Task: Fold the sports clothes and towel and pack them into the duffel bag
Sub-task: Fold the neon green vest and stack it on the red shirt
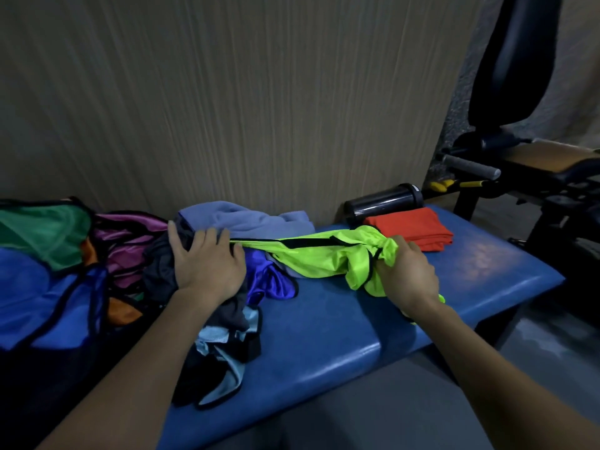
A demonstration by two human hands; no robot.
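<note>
Two hands work over a blue bench (341, 336) set against a panelled wall (227, 92). The right hand (402, 271) grips a bunched end of a neon-green bib (318, 258), fingers curled round the cloth near the bench's right half. The bib stretches leftward, black trim along its top edge, to the left hand (207, 264), which lies with fingers spread and fairly straight on a heap of dark clothes (162, 271) near the bench's middle; whether it also pinches the bib's end I cannot tell.

Under the bib lies a purple-blue garment (269, 280). A light-blue piece with black trim (224, 352) hangs over the front edge. A grey-blue towel (246, 219) lies crumpled along the back edge, against the wall. A folded orange shirt (415, 228) sits at the back right corner, just beside a dark bottle (383, 201) lying on its side.

At the left end, more bibs are piled: green (42, 232), magenta (126, 241) and blue (39, 297). A gym machine (519, 125) stands beyond the right end.
</note>
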